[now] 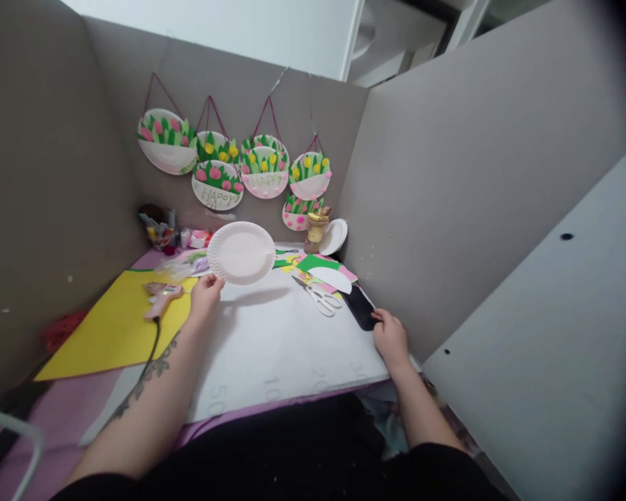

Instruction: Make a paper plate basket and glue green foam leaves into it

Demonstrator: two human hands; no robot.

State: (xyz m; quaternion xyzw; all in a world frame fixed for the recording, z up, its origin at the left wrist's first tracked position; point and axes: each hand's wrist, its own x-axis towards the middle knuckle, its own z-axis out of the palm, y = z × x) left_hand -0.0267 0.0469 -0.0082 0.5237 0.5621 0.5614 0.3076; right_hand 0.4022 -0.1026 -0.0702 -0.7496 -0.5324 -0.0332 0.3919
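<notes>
Holding a white plate (241, 254) up from below, the left hand (206, 298) has thumb and fingers pinched together on the rim, at about the plate's seven o'clock. Seen from where I stand behind the person, the plate lies at that hand's one o'clock, touching the fingertips and raised clear of the white sheet (276, 348), where its shadow (255, 298) falls. Its broad round side faces us, slightly tilted.

The right hand (391, 339) is well apart from the plate, down at its four o'clock. Its fingertips touch the near right edge of a black slab (357, 306), which lies flat at this hand's ten o'clock; whether they grip it or just rest there, I cannot tell.

At the left hand's nine o'clock, a pink glue gun (164, 299) lies on a yellow sheet (117, 327), its cord trailing toward six. White-handled scissors (326, 303) lie open near the slab, between its nine and ten o'clock, with a white half-plate (331, 280) just beyond the blades, on the right, partly over green paper (313, 263). Toward twelve o'clock, plate baskets (265, 182) with paper flowers hang on the grey wall (229, 76), strung on dark pink cords.
</notes>
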